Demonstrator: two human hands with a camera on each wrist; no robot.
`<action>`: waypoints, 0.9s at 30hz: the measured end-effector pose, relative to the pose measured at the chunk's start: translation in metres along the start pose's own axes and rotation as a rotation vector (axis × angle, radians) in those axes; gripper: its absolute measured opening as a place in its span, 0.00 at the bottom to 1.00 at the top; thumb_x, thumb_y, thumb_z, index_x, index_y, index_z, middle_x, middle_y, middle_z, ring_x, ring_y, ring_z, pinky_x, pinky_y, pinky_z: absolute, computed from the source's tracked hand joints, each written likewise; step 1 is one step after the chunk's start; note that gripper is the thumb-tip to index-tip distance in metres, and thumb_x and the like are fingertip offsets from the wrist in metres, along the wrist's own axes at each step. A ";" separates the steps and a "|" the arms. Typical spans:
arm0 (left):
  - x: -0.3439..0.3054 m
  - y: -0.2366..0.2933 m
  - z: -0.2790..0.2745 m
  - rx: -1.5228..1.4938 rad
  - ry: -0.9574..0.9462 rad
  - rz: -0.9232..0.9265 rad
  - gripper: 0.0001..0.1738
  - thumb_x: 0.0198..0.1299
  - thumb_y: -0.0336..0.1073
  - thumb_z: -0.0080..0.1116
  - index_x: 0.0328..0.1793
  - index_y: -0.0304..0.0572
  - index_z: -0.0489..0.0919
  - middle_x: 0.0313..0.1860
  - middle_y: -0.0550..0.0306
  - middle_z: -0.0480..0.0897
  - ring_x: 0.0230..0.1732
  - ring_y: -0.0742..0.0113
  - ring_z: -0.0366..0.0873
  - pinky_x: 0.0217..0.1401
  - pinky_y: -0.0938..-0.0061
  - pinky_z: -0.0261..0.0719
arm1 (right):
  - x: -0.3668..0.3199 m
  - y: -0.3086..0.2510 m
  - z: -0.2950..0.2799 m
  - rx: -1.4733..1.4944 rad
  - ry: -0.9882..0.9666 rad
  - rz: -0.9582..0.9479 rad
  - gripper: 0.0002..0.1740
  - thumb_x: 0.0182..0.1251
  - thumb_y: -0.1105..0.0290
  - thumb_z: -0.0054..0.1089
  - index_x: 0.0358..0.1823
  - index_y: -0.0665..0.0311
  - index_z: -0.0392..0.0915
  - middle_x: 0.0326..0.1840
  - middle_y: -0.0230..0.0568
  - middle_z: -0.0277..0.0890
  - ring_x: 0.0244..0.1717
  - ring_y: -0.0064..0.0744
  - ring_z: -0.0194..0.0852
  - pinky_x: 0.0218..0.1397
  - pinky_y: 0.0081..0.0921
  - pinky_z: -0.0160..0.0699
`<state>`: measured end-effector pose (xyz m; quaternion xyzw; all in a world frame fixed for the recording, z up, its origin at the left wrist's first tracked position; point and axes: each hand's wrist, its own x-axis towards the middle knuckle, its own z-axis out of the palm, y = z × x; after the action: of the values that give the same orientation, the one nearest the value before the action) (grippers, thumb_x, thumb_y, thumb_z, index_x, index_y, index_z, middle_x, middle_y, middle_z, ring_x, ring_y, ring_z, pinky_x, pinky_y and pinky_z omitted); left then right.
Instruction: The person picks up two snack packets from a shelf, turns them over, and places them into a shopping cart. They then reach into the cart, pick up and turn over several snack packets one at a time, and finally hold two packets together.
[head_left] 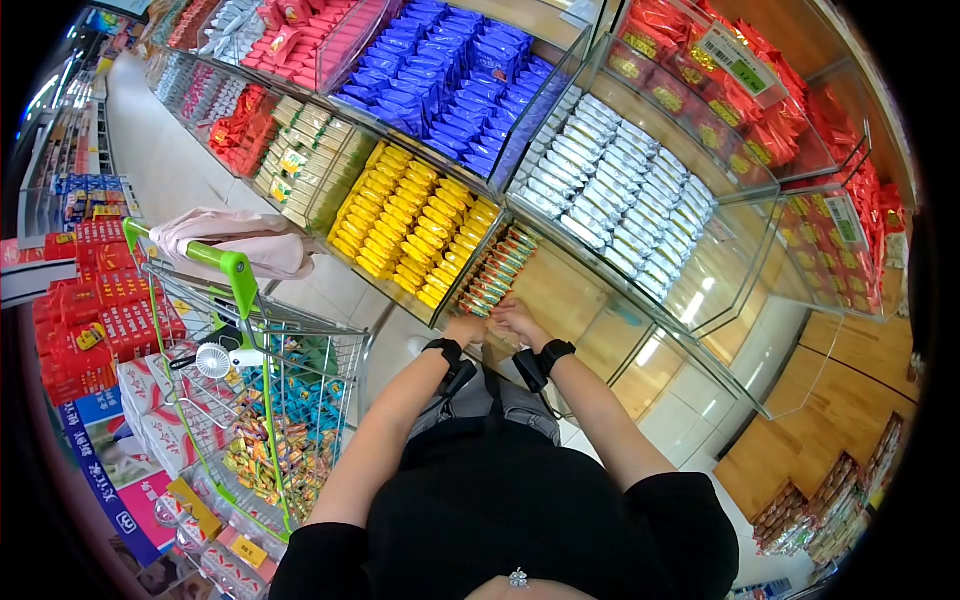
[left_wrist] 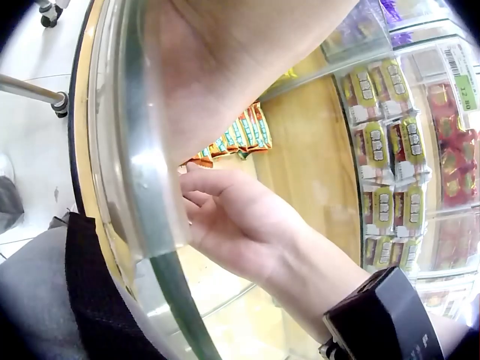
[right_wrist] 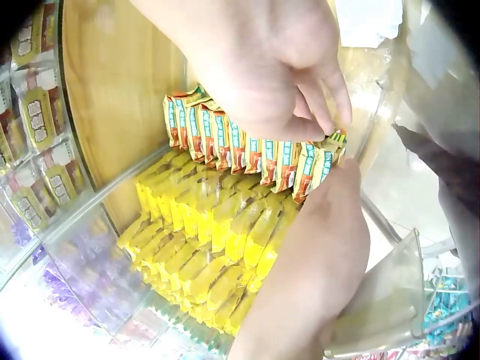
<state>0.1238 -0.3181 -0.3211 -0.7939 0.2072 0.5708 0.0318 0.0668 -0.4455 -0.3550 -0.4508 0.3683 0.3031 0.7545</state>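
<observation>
A row of orange-and-green snack packets [head_left: 497,272] [left_wrist: 251,132] [right_wrist: 217,140] stands on edge in a clear-walled compartment. At the row's near end, the right hand [head_left: 516,318] [left_wrist: 240,214] [right_wrist: 274,67] has thumb and fingertips bent together on the top edge of the end packet [right_wrist: 327,159]. Against the near side of that packet rests the left hand [head_left: 464,331] [left_wrist: 217,67] [right_wrist: 326,232]; its fingertips are mostly hidden, and whether they grip cannot be told. Both wrists carry black devices.
Yellow packets [head_left: 410,225] [right_wrist: 202,247] adjoin the row behind a clear divider. White packets [head_left: 620,190] and blue packets [head_left: 445,80] fill other bins. A glass edge [left_wrist: 139,165] runs beside the hands. A green-handled cart [head_left: 238,275] holding snacks stands left.
</observation>
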 end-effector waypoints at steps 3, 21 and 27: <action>0.027 -0.010 0.022 0.056 0.039 0.029 0.19 0.51 0.40 0.46 0.46 0.40 0.77 0.48 0.45 0.77 0.48 0.51 0.75 0.46 0.63 0.74 | 0.000 0.001 -0.002 -0.011 0.008 -0.004 0.14 0.52 0.77 0.56 0.40 0.63 0.65 0.38 0.37 0.72 0.34 0.26 0.72 0.35 0.23 0.76; -0.130 -0.020 -0.039 -0.834 0.395 0.665 0.15 0.61 0.31 0.43 0.54 0.36 0.69 0.46 0.51 0.76 0.48 0.63 0.73 0.51 0.74 0.69 | -0.032 -0.034 -0.011 -0.368 -0.131 -0.043 0.10 0.65 0.71 0.40 0.43 0.64 0.70 0.43 0.40 0.74 0.41 0.27 0.73 0.40 0.22 0.73; -0.207 -0.052 -0.051 -0.917 0.518 0.561 0.16 0.62 0.32 0.44 0.56 0.35 0.68 0.50 0.54 0.75 0.51 0.68 0.72 0.54 0.76 0.67 | -0.063 -0.057 0.011 -0.434 -0.240 -0.275 0.12 0.59 0.77 0.47 0.45 0.65 0.70 0.43 0.39 0.74 0.44 0.28 0.72 0.45 0.22 0.71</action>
<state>0.1335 -0.2250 -0.1230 -0.7549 0.1423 0.3765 -0.5177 0.0806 -0.4665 -0.2730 -0.6084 0.1382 0.3206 0.7127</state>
